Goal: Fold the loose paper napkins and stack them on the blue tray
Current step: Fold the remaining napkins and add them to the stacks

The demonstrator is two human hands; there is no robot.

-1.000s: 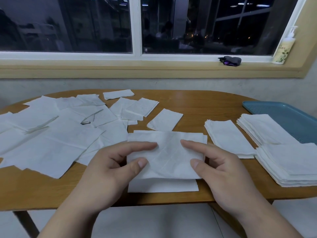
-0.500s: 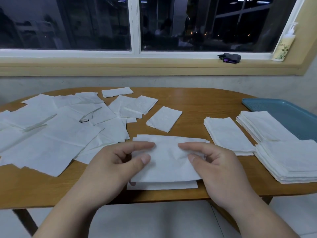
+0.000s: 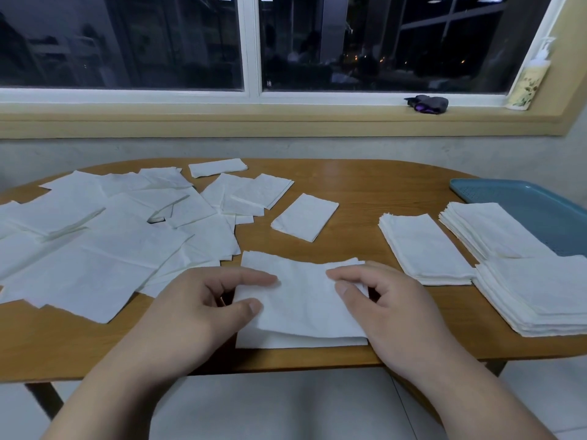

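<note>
A white paper napkin (image 3: 301, 300) lies near the table's front edge, its far half folded towards me over the near half. My left hand (image 3: 203, 309) pinches its left side between thumb and fingers. My right hand (image 3: 387, 306) pinches its right side the same way. Loose unfolded napkins (image 3: 95, 246) cover the left of the table. One folded napkin (image 3: 305, 217) lies alone in the middle. A folded stack (image 3: 422, 249) sits right of my hands. Two more stacks (image 3: 489, 230) (image 3: 536, 290) overlap the blue tray (image 3: 521, 198) at the right edge.
The wooden table (image 3: 365, 185) has bare surface at the back centre. On the window sill behind lie a dark purple object (image 3: 428, 104) and a pump bottle (image 3: 529, 81). The floor shows below the table's front edge.
Both hands have drawn the napkin's far edge towards me, so the top layer covers more of the bottom layer. The fold's near strip has narrowed.
</note>
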